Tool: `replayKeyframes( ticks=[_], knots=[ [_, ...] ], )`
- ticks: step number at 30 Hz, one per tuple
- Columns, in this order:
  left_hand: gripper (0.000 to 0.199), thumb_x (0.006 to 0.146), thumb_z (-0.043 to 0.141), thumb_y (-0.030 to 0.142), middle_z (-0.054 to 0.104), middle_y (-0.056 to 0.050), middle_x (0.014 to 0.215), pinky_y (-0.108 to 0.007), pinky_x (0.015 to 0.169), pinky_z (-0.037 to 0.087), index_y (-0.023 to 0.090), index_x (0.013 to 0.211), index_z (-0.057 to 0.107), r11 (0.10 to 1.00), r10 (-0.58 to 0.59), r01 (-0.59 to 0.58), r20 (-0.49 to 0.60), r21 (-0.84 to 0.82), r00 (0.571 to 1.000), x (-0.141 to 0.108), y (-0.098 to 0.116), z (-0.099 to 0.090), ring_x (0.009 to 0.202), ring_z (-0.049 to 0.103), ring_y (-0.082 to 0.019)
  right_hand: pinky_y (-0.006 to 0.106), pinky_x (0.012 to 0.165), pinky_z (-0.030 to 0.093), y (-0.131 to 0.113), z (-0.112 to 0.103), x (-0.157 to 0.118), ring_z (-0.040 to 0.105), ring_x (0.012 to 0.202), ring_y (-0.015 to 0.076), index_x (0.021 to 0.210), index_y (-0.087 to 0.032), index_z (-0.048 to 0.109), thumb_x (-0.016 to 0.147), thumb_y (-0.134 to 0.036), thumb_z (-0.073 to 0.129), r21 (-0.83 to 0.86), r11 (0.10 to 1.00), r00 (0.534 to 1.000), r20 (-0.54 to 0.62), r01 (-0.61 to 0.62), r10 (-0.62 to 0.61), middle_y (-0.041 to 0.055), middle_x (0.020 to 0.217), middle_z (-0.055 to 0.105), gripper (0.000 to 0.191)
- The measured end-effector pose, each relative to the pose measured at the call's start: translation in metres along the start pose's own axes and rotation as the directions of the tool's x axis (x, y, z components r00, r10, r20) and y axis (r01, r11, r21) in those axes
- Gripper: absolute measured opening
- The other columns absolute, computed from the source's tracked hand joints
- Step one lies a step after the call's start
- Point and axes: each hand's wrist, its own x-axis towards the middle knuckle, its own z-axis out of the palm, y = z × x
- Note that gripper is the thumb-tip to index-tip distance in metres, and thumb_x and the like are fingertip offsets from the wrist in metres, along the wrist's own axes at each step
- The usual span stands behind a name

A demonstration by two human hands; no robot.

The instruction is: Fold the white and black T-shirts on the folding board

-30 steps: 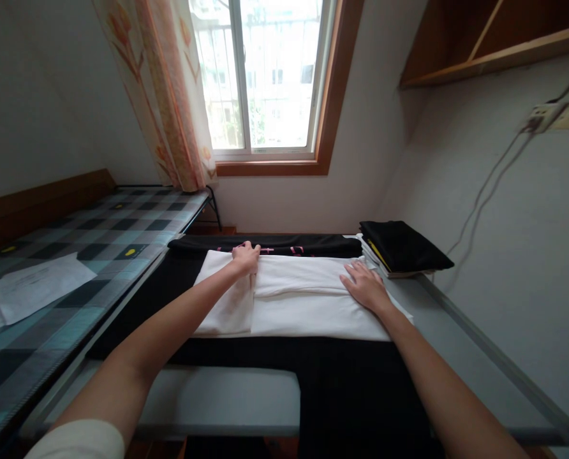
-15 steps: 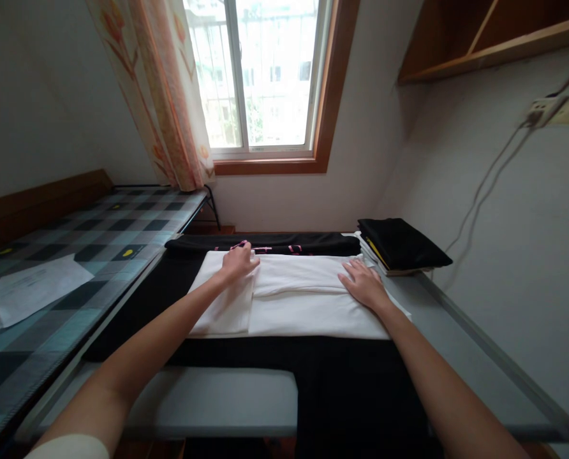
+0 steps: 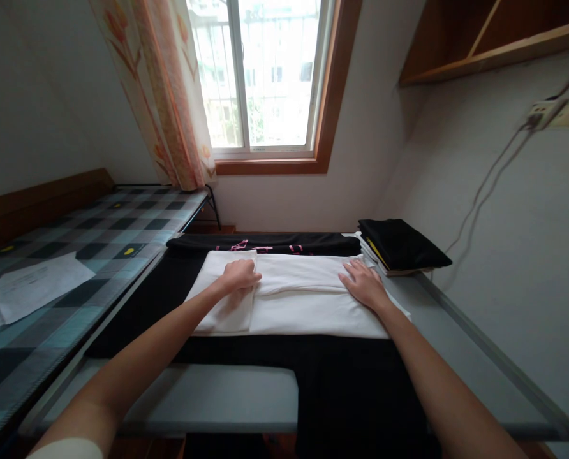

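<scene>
A white garment (image 3: 303, 312) lies in a long folded strip, its left end doubled over, on top of a black garment (image 3: 351, 382) with pink lettering on its rolled far part. My left hand (image 3: 239, 275) rests on the doubled end with fingers curled in at the fold's edge; the fingertips are partly hidden against the cloth. Near the strip's right end, my right hand (image 3: 365, 284) lies flat with its fingers spread on the white fabric. Both garments are spread over a pale grey board (image 3: 217, 395).
A stack of folded clothes (image 3: 402, 245), black on top, sits at the board's far right. Left of the board stands a bed with a checked mattress (image 3: 136, 223) and paper sheets (image 3: 40, 287) on it. A wooden shelf (image 3: 495, 54) and a plugged-in cable (image 3: 480, 185) are at right.
My left hand has moved a little toward me along the fold, uncovering more of the pink lettering and the fold's far corner. My right hand stays in place.
</scene>
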Motion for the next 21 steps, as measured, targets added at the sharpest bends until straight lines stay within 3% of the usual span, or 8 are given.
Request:
replayKeyframes(
  ticks=[9, 16, 18, 21],
  knots=[
    [0.029, 0.079, 0.049, 0.038, 0.069, -0.009, 0.070, -0.027, 0.061, 0.041, 0.018, 0.065, 0.066, 0.990, -0.002, -0.002, -0.029, -0.143, 1.000, 0.004, 0.002, 0.011, 0.075, 0.065, -0.024, 0.047, 0.111, 0.026, 0.001, 0.001, 0.001, 0.035, 0.137, 0.0258, 0.132, -0.017, 0.055, 0.093, -0.044, 0.035, -0.006, 1.000, 1.000, -0.002, 0.004, -0.004, 0.0129, 0.145, 0.045, 0.051],
    [0.026, 0.078, 0.052, 0.037, 0.070, -0.010, 0.078, -0.028, 0.065, 0.041, 0.018, 0.070, 0.068, 0.993, 0.037, -0.047, -0.089, -0.112, 0.995, 0.002, 0.011, 0.016, 0.080, 0.065, -0.026, 0.042, 0.107, 0.031, -0.002, -0.004, 0.000, 0.045, 0.129, 0.0260, 0.122, -0.017, 0.061, 0.092, -0.042, 0.038, 0.104, 0.994, 0.995, -0.097, 0.019, -0.009, 0.0119, 0.136, 0.055, 0.046],
    [0.030, 0.082, 0.048, 0.038, 0.071, -0.010, 0.080, -0.028, 0.067, 0.040, 0.019, 0.073, 0.068, 0.995, 0.021, -0.036, -0.151, -0.096, 0.988, -0.005, 0.014, 0.021, 0.081, 0.065, -0.025, 0.040, 0.101, 0.037, -0.001, -0.012, -0.001, 0.053, 0.119, 0.0262, 0.117, -0.017, 0.064, 0.092, -0.041, 0.037, 0.156, 0.987, 0.983, -0.171, -0.044, 0.071, 0.0117, 0.126, 0.061, 0.044],
    [0.036, 0.088, 0.040, 0.040, 0.071, -0.009, 0.081, -0.029, 0.067, 0.039, 0.020, 0.076, 0.067, 0.995, 0.024, -0.048, -0.259, -0.087, 0.966, -0.013, 0.016, 0.030, 0.079, 0.065, -0.023, 0.040, 0.087, 0.044, 0.007, -0.028, -0.004, 0.060, 0.103, 0.0295, 0.108, -0.017, 0.067, 0.091, -0.041, 0.036, 0.165, 0.947, 0.918, -0.249, -0.274, 0.309, 0.0144, 0.111, 0.067, 0.043]
  ],
)
